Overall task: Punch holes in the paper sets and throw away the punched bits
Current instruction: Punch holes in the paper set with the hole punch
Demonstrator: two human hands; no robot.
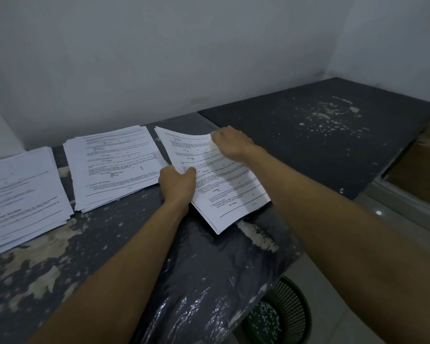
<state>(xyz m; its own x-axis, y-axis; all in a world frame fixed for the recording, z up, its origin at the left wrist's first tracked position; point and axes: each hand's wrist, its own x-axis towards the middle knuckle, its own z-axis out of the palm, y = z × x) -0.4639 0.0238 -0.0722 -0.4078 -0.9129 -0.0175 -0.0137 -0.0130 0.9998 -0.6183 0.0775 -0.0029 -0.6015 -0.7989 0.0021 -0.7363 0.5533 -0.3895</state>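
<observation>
Pinched between my thumb and fingers, the left edge of a paper set [219, 180] sits in my left hand [178, 186], thumb on top of the printed page and the fingers curled under it. At the set's far right corner my right hand [230, 140] is closed around the paper, fingers bent down over the edge, and the top margin bows upward between my two hands. This set lies tilted on the dark, scuffed table [308, 135], its near corner pointing toward me and resting on a crinkled sheet of clear plastic [209, 281] that drapes over the table's front edge. To its left, just beside it, lies a second stack of printed pages [114, 167], and further left a third stack [20, 194] runs out of view. Down on the floor past the table edge, between my forearms, stands a green basket [283, 316] with small white punched bits [262, 319] scattered in its bottom.
</observation>
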